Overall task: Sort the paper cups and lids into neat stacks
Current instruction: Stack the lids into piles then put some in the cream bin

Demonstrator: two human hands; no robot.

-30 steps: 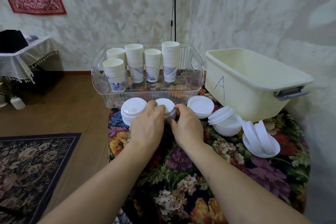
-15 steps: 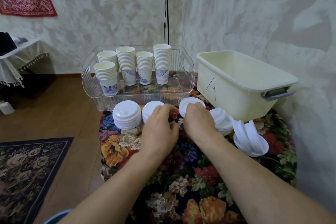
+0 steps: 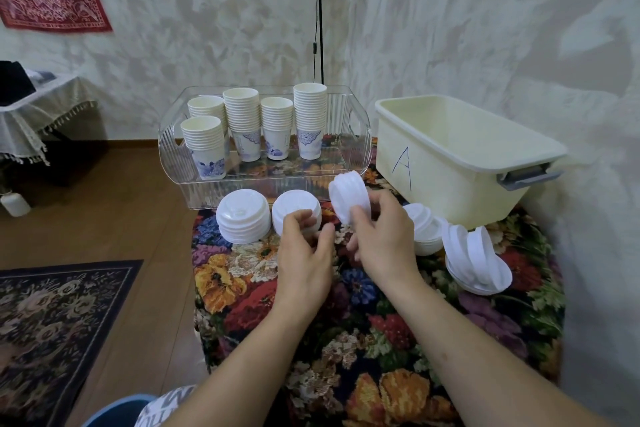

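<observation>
Lifted since half a second ago, a tilted stack of white plastic lids (image 3: 348, 201) now sits off the floral-clothed table (image 3: 363, 340), the right hand (image 3: 384, 239) with its grip clamped round it; the left hand (image 3: 304, 250) rests curled fingers on a second white lid stack (image 3: 294, 210), whether pinching it cannot be told; stacked white paper cups (image 3: 242, 121) stand in the clear plastic tray (image 3: 263, 184); more white lids in a loose pile (image 3: 478, 263) lie beside the cream plastic bin marked A (image 3: 460, 163).

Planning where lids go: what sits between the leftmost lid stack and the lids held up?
In the head view, a second lid stack, touched by the left hand.
</observation>
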